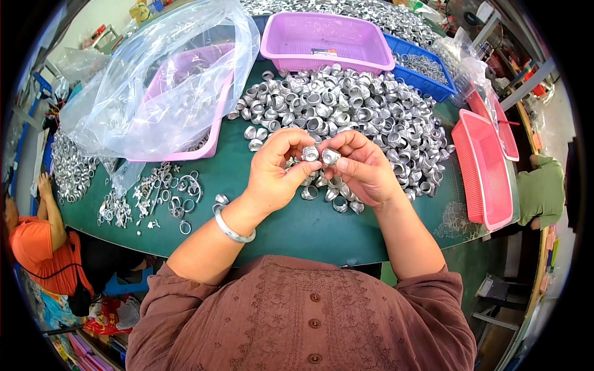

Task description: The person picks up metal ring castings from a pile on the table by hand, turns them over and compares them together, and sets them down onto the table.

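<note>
My left hand (279,166) pinches a chunky silver-coloured ring (310,153) between thumb and fingers. Close beside it, my right hand (364,168) grips a second silver ring (330,156) of similar shape. The two rings are held up nearly side by side, their broad faces toward me; whether they touch I cannot tell. Just beyond and beneath both hands spreads a large heap of similar silver rings (346,102) on the green table (291,226). A pale bangle (231,226) circles my left wrist.
A purple basket (328,63) stands behind the heap, with a blue crate (427,86) of small rings beside it. Clear plastic (167,93) covers another purple basket at left. Small jewellery pieces (164,191) lie nearer. Red baskets (475,167) stand right. A person in orange (46,253) sits left.
</note>
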A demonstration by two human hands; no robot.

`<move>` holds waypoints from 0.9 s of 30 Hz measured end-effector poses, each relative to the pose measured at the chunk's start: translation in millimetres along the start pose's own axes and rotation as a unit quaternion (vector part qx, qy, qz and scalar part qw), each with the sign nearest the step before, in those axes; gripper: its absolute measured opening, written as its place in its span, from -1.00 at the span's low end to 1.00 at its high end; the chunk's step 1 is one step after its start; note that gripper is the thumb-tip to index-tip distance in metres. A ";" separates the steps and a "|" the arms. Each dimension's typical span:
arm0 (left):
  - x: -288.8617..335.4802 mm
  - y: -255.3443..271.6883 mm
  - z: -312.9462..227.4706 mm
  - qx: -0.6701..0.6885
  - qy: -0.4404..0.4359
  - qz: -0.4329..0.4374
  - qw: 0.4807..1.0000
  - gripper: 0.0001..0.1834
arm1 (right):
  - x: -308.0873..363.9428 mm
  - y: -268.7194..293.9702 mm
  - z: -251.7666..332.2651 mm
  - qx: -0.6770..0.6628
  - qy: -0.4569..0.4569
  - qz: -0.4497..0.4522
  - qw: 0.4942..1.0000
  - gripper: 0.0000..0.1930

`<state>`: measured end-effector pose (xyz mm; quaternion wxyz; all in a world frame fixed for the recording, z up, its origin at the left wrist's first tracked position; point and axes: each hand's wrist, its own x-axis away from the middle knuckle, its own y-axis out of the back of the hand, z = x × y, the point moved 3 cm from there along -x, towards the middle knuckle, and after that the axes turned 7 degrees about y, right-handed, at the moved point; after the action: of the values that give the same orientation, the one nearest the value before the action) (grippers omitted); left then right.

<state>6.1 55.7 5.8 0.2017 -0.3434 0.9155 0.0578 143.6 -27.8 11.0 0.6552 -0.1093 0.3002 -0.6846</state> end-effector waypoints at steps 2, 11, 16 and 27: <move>-0.6 0.0 -0.8 -0.002 0.000 0.001 1.000 -0.62 | -0.5 0.6 -0.1 -0.001 0.001 -0.001 1.000 -0.75; -0.1 -1.1 -0.9 -0.017 0.025 -0.007 1.000 -0.64 | -0.1 2.0 -1.7 -0.005 0.004 -0.004 1.000 -0.72; -0.8 -2.9 -0.9 0.004 0.025 -0.042 0.999 -0.68 | -0.4 2.7 -1.5 -0.001 0.008 -0.005 1.000 -0.71; -2.7 -1.1 0.4 0.134 0.135 -0.012 0.982 -0.72 | 0.5 0.4 2.2 0.111 0.062 -0.055 0.990 -0.64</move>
<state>8.8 56.6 6.5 0.1208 -0.3291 0.9294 -0.1152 145.1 -28.9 12.5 0.6048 -0.0100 0.2557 -0.7541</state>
